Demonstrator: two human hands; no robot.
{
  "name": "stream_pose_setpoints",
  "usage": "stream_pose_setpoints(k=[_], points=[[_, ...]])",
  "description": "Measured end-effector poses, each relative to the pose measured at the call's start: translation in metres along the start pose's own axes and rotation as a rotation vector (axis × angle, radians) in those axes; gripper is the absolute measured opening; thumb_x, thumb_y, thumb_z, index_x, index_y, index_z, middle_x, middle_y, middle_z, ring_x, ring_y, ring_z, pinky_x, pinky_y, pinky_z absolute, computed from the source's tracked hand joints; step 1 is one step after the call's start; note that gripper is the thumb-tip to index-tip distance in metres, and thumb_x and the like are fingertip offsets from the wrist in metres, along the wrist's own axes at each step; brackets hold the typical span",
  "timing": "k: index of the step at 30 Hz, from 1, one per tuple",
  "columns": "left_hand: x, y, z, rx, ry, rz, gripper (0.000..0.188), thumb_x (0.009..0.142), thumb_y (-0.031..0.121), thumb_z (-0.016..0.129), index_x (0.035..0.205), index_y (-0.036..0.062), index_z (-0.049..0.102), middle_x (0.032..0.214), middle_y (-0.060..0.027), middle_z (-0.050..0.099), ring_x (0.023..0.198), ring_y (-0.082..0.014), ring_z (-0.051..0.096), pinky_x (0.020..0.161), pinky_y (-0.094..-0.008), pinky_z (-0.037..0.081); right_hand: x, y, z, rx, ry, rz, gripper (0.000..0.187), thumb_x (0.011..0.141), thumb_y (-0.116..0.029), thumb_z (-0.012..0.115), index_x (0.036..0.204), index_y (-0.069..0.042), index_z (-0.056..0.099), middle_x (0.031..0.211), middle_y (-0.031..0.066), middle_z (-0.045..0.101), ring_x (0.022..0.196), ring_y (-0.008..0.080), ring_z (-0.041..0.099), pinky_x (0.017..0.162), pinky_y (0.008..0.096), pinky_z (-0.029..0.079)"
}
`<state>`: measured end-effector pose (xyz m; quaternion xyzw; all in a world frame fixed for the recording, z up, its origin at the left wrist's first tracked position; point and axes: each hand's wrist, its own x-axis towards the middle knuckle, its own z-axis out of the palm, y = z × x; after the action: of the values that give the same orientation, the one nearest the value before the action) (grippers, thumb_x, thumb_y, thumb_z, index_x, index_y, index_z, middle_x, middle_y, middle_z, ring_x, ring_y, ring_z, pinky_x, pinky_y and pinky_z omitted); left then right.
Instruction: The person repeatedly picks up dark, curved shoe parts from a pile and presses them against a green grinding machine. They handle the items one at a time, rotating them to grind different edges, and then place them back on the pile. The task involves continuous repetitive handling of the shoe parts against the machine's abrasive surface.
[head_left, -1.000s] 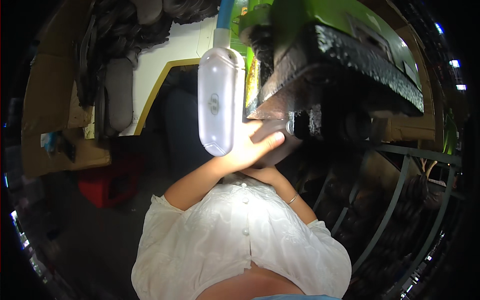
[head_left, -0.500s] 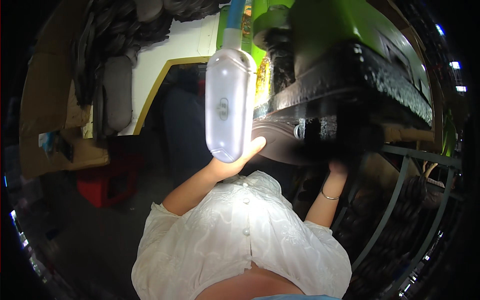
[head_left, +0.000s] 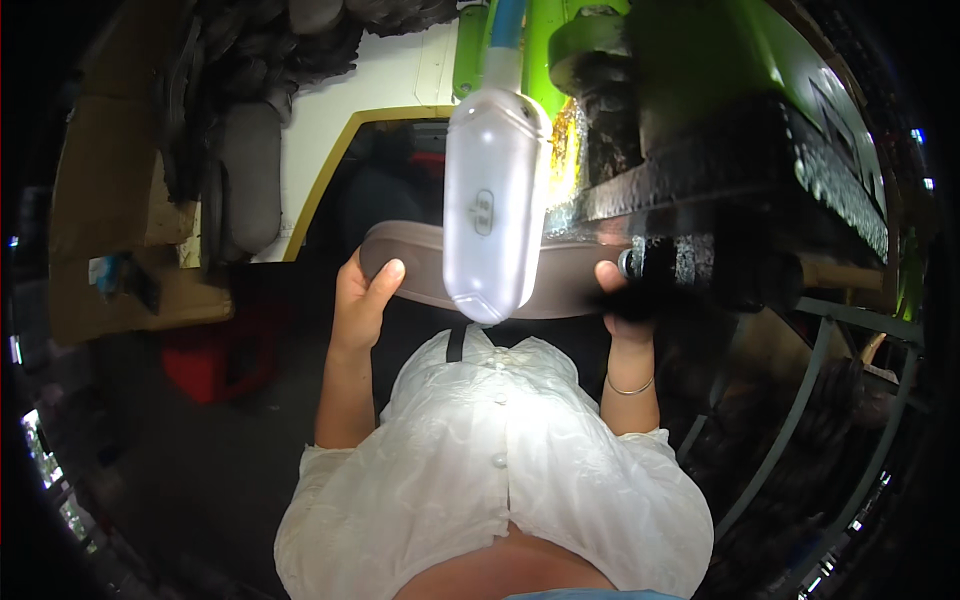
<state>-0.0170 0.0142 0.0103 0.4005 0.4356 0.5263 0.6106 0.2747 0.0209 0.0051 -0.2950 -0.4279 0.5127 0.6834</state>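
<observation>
A long brown-grey shoe sole (head_left: 574, 278) is stretched level between my hands, below the machine's edge. At its left end my left hand (head_left: 362, 298) is closed, with the thumb on top and the fingers underneath. Its right part is gripped by my right hand (head_left: 628, 312), thumb uppermost, beside a dark round machine part (head_left: 690, 262). A lit white lamp (head_left: 492, 205) hangs in front of the sole and covers its middle. The fingers beneath the sole are hidden.
The green and black machine (head_left: 720, 130) stands over the right side. Several dark soles (head_left: 252, 175) lie on a white table (head_left: 400, 75) with a yellow edge. Cardboard (head_left: 105, 200) and a red stool (head_left: 205, 365) are at left, a grey metal rack (head_left: 815, 365) at right.
My left hand has moved left, out from behind the lamp, to the sole's end. The sole has come left with more of it showing. My right hand has shifted left and its thumb now shows.
</observation>
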Motion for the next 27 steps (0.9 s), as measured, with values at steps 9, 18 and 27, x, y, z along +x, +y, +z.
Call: stream_pose_setpoints(k=[9, 18, 27], points=[[-0.001, -0.017, -0.004, 0.521, -0.449, -0.387, 0.044, 0.071, 0.008, 0.062, 0.113, -0.0001, 0.051, 0.109, -0.0086, 0.055, 0.098, -0.0160, 0.053, 0.080, -0.0296, 0.044, 0.027, -0.017, 0.038, -0.470, -0.178, 0.255, 0.030, 0.066, 0.003, 0.071, 0.093, 0.004, 0.058, 0.092, 0.0039, 0.061, 0.086, 0.0099, 0.055, 0.080, 0.0247, 0.045], [0.029, 0.004, 0.111, 0.306, -0.332, -0.021, 0.022, 0.079, 0.012, 0.065, 0.097, 0.0011, 0.061, 0.087, -0.0062, 0.064, 0.077, -0.0114, 0.059, 0.069, -0.0258, 0.048, 0.040, -0.016, 0.036, -0.355, -0.251, 0.179, 0.031, 0.067, -0.006, 0.071, 0.094, 0.001, 0.058, 0.092, 0.0055, 0.062, 0.085, 0.0153, 0.057, 0.079, 0.0281, 0.045], [0.018, 0.001, 0.106, 0.223, -0.185, 0.043, 0.015, 0.081, 0.009, 0.061, 0.092, -0.0014, 0.058, 0.083, -0.0054, 0.061, 0.075, -0.0121, 0.056, 0.068, -0.0264, 0.047, -0.051, 0.002, -0.062, -0.213, -0.488, 0.911, 0.041, 0.064, -0.007, 0.073, 0.100, 0.006, 0.060, 0.097, 0.0096, 0.062, 0.091, 0.0158, 0.056, 0.082, 0.0274, 0.042]])
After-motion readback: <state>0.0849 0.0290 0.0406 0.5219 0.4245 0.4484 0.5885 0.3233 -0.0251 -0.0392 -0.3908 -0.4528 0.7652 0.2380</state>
